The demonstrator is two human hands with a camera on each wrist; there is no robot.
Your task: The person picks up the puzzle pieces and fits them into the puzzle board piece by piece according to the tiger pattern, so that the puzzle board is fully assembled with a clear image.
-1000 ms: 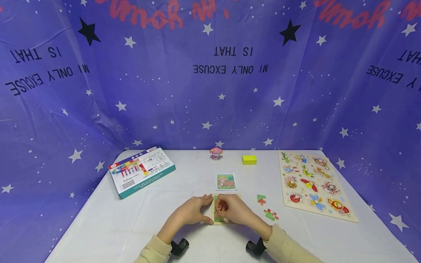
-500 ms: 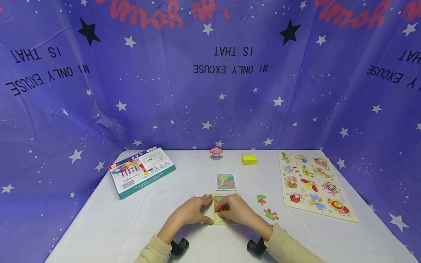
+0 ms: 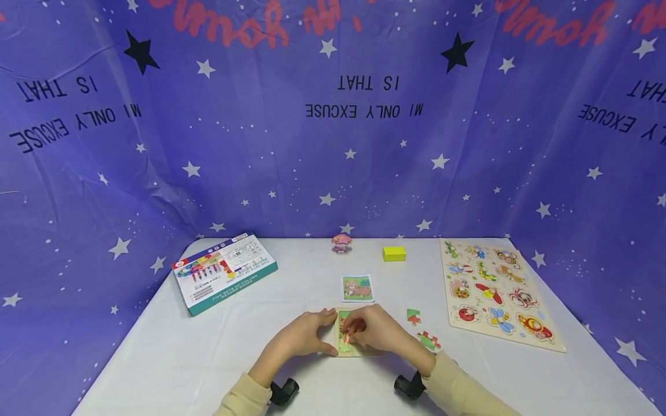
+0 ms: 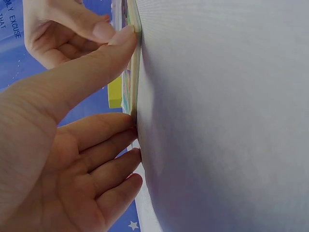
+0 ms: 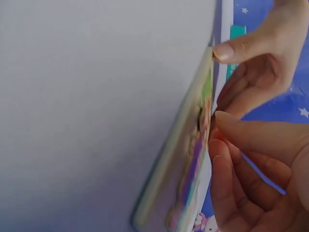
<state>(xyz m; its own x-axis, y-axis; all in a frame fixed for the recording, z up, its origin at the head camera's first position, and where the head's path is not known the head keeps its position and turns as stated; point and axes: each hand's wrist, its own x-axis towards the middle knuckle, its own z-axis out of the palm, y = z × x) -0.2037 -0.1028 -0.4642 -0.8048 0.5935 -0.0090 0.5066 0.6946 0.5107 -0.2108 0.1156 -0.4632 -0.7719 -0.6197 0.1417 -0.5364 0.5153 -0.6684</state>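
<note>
A shallow wooden puzzle board (image 3: pixel 359 354) lies in front of me, with green and orange picture pieces in its left part. My left hand (image 3: pixel 303 334) steadies its left side. The thumb touches the near corner and the fairly straight fingers touch the left edge, as the left wrist view shows. My right hand (image 3: pixel 376 330) is over the board, pinching a small orange-and-green puzzle piece (image 3: pixel 346 337) low against the picture. The hand hides the board's right part. Two loose puzzle pieces, one green and orange (image 3: pixel 413 316) and one green and red (image 3: pixel 429 341), lie to the right.
A picture card of a bear-like animal (image 3: pixel 357 288) lies beyond the board. Farther back are a pink figurine (image 3: pixel 341 243) and a yellow block (image 3: pixel 393 253). A boxed toy set (image 3: pixel 225 273) is at the left, a wooden insect peg puzzle (image 3: pixel 499 294) at the right.
My right hand has shifted slightly right and towards me over the board, with its fingertips at a different spot on the picture. The left hand stays at the board's edge.
</note>
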